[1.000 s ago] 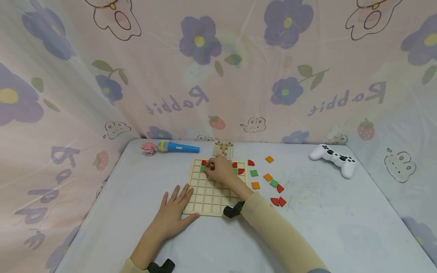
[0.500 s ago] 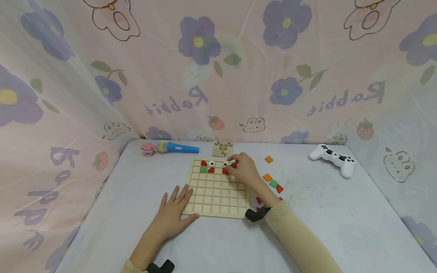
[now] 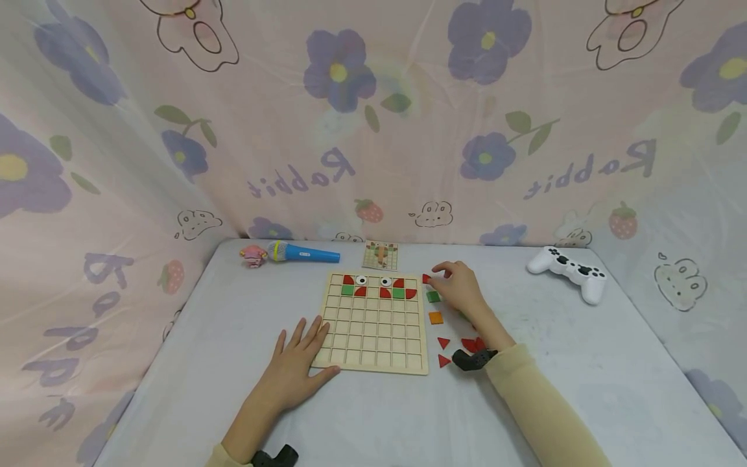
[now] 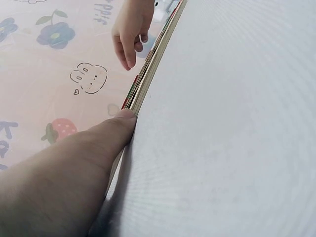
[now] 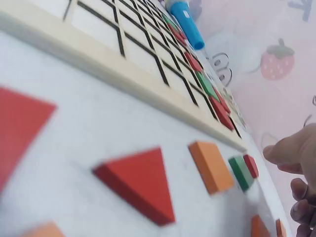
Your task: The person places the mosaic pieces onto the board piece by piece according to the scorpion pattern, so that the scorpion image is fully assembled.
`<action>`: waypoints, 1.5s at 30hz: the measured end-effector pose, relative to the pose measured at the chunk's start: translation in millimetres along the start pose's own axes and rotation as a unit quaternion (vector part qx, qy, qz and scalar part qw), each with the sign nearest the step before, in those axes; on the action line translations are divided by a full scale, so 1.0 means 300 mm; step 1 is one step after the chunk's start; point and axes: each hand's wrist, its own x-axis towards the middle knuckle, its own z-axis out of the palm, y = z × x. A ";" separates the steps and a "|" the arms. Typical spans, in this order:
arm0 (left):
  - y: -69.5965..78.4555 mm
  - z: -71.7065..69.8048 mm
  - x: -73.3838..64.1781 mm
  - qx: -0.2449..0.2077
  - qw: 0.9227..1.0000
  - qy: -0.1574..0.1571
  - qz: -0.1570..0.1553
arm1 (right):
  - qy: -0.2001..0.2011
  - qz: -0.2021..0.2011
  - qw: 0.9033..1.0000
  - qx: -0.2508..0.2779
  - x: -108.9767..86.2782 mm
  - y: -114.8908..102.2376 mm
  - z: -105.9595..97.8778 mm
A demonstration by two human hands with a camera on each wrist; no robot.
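Note:
A pale wooden grid board (image 3: 373, 338) lies on the table. Its upper rows hold red and green pieces and two eye discs (image 3: 386, 281). My left hand (image 3: 294, 366) is spread flat at the board's left edge, fingers on the rim and the thumb by the lower corner. Right of the board, my right hand (image 3: 463, 290) hovers with thumb and fingertips apart, beside a red piece (image 3: 426, 279). In the right wrist view the thumb is close to that red piece (image 5: 251, 166), just beyond a green square (image 5: 241, 172); whether it touches cannot be told.
An orange square (image 3: 436, 318), red triangles (image 3: 443, 342) and several other loose pieces lie right of the board. Behind it are a pattern card (image 3: 380, 255), a blue toy microphone (image 3: 306, 252) and a pink figurine (image 3: 253, 255). A white game controller (image 3: 569, 272) lies far right.
My right hand has moved rightward from the board's upper left, across its upper right, to the loose pieces beside it. The board's upper pieces are now uncovered. My left hand has stayed put.

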 end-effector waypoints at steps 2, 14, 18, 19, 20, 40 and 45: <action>0.000 0.000 -0.001 -0.002 1.000 0.002 0.000 | -0.002 0.012 1.000 0.007 0.004 0.022 -0.002; -0.006 0.008 0.005 -0.007 1.000 0.004 0.002 | -0.018 0.026 1.000 0.003 0.033 0.041 0.046; -0.004 0.006 0.005 -0.009 1.000 0.005 0.004 | -0.019 0.026 0.999 -0.007 0.040 0.030 0.051; -0.004 0.006 0.005 -0.008 1.000 0.005 0.005 | -0.018 0.026 0.999 -0.009 0.041 0.028 0.051; -0.004 0.006 0.005 -0.008 1.000 0.005 0.005 | -0.017 0.025 1.000 -0.009 0.041 0.026 0.050; -0.001 -0.004 -0.001 -0.013 1.000 0.006 0.007 | -0.095 -0.042 0.994 -0.042 0.075 0.041 0.023; -0.004 0.002 0.000 -0.010 1.000 0.007 0.005 | -0.088 -0.035 0.995 -0.042 0.065 0.049 0.014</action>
